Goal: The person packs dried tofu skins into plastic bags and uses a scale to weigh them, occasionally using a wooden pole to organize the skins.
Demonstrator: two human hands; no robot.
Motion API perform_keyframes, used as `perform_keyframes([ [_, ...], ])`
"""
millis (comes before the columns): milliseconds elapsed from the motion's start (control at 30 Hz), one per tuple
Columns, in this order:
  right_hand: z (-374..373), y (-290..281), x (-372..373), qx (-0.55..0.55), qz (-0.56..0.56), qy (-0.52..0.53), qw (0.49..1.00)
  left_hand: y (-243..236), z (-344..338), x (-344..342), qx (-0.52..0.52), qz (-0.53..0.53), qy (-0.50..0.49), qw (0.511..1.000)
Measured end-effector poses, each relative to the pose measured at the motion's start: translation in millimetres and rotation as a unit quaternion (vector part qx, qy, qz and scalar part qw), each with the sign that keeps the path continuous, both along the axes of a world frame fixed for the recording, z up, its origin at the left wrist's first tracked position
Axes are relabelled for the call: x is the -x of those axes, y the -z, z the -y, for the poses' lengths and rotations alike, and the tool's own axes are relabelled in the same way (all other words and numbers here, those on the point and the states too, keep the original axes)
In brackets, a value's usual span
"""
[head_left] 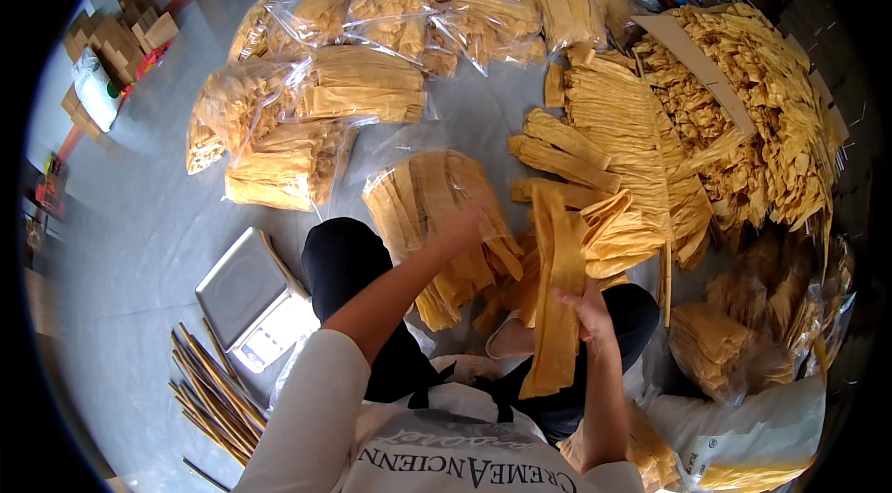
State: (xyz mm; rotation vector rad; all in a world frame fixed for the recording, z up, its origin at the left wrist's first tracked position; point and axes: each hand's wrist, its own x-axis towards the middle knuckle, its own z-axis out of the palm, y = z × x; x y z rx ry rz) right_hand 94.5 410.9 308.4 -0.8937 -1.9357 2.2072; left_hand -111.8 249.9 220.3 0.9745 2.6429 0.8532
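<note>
My right hand (pixel 587 309) is closed around the edge of a long, flat yellow strip that looks like dried tofu skin (pixel 556 293), holding it upright before my right knee. My left hand (pixel 465 231) reaches over a clear plastic bag of tofu skin strips (pixel 409 200) lying on the floor between my knees. Motion blurs its fingers, so I cannot tell whether they grip anything. Loose folded strips (pixel 567 154) lie just beyond my right hand, beside a long layered row of tofu skin (pixel 609 107).
Several filled clear bags (pixel 362 84) line the floor ahead. A large heap of tofu skin (pixel 734 121) rises at the right, a cardboard piece (pixel 697 65) leaning on it. A scale (pixel 251 298) and thin sticks (pixel 214 391) lie left. Cardboard boxes (pixel 121 42) stand far left.
</note>
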Motion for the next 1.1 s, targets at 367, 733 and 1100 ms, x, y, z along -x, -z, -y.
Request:
perform_keyframes([
  [367,37,41,13,0.093,0.049,-0.158,0.982,95,20,3,-0.047,0.160,-0.181,0.969],
  [733,59,72,56,0.007,0.102,-0.269,0.958,80,34,6,-0.200,0.161,-0.246,0.935],
  [1100,116,172,143,-0.370,0.100,-0.205,0.900,46,48,-2,-0.059,0.082,-0.183,0.978],
])
